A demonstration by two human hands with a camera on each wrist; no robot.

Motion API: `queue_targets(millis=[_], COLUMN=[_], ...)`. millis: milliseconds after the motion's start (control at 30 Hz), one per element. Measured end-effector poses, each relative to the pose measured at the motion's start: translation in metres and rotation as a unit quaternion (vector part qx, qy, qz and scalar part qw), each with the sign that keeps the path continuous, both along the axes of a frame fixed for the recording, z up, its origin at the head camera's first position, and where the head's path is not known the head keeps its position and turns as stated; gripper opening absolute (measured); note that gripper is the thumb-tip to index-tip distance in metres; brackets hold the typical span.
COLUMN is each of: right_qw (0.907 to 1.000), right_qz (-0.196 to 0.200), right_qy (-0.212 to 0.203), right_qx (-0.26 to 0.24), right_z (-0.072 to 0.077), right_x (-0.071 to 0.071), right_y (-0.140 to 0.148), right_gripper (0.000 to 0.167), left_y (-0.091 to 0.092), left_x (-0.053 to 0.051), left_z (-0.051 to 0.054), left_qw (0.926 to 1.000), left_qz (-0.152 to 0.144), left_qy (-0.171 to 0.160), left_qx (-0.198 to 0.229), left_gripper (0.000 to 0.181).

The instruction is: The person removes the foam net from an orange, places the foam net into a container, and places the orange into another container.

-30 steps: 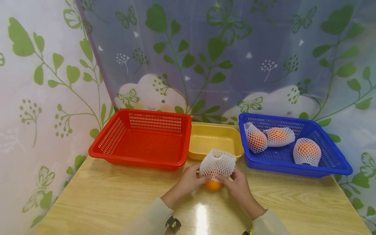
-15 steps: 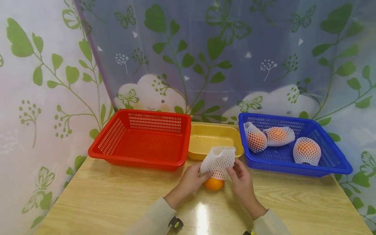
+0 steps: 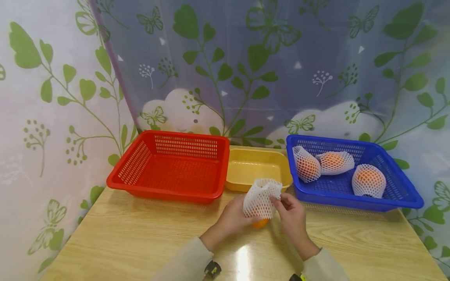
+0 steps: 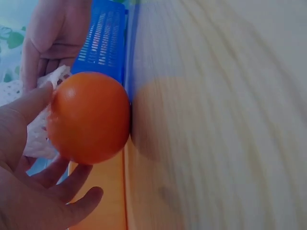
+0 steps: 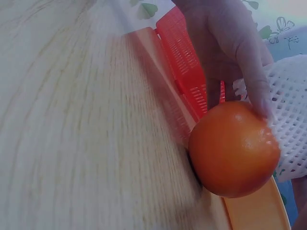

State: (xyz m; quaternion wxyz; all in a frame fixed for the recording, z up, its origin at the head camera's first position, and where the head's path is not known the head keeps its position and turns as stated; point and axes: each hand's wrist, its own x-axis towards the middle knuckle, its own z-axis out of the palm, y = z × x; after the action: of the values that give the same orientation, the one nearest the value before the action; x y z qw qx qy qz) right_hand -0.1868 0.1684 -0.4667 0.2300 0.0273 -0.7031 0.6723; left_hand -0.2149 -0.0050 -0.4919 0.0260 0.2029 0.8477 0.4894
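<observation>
1. Across the lower frame: wood-grain surface (image 3: 123, 234).
2. Left of centre: red slotted basket (image 3: 165, 193).
3. At right: blue slotted basket (image 3: 328, 188), holding three net-wrapped oranges (image 3: 369, 181).
4. Between baskets: yellow basin (image 3: 258, 171).
5. Below centre: right hand (image 3: 292, 214), fingers pinching foam net (image 3: 258, 201); left hand (image 3: 232, 216), fingers loosely curled round orange (image 3: 260, 223).
6. Lower centre, on the surface: same orange, partly sheathed.

Head view bright, with white glare on the desk (image 3: 140, 238) just nearer than the orange (image 3: 261, 223) and the left hand (image 3: 231, 215) slightly blurred. Wrist views dimmer, bluish, hazy: a soft highlight on the orange, its smeared reflection and a dark shadow on the desk beside it
</observation>
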Motion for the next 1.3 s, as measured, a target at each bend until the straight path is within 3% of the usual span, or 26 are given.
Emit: queue_targets(millis=[233, 567, 800, 933, 1100, 1300], right_qw=[0.9996, 0.9996, 0.9999, 0.9983, 0.9953, 0.9871], right_qz=[-0.004, -0.009, -0.012, -0.009, -0.01, -0.013], right_qy=[-0.008, 0.013, 0.0, -0.032, -0.043, -0.05], right_qx=[0.025, 0.025, 0.012, 0.048, 0.086, 0.151], right_z=[0.01, 0.025, 0.018, 0.023, 0.033, 0.042], right_x=[0.0, -0.009, -0.04, -0.052, -0.068, -0.089], right_y=[0.0, -0.001, 0.006, 0.007, 0.007, 0.002], right_gripper=[0.006, 0.008, 0.014, 0.022, 0.031, 0.029], left_y=[0.002, 0.002, 0.002, 0.001, 0.002, 0.003], left_x=[0.003, 0.004, 0.003, 0.005, 0.007, 0.007], left_z=[0.003, 0.003, 0.002, 0.004, 0.006, 0.006], left_qw=[0.9999, 0.9983, 0.996, 0.9952, 0.9948, 0.9951], left_qz=[-0.001, -0.005, -0.01, -0.007, -0.005, -0.007], left_qy=[-0.01, 0.009, 0.035, 0.037, 0.042, 0.045], left_qx=[-0.014, -0.057, -0.081, -0.09, -0.092, -0.088], left_gripper=[0.069, 0.069, 0.067, 0.057, 0.054, 0.053])
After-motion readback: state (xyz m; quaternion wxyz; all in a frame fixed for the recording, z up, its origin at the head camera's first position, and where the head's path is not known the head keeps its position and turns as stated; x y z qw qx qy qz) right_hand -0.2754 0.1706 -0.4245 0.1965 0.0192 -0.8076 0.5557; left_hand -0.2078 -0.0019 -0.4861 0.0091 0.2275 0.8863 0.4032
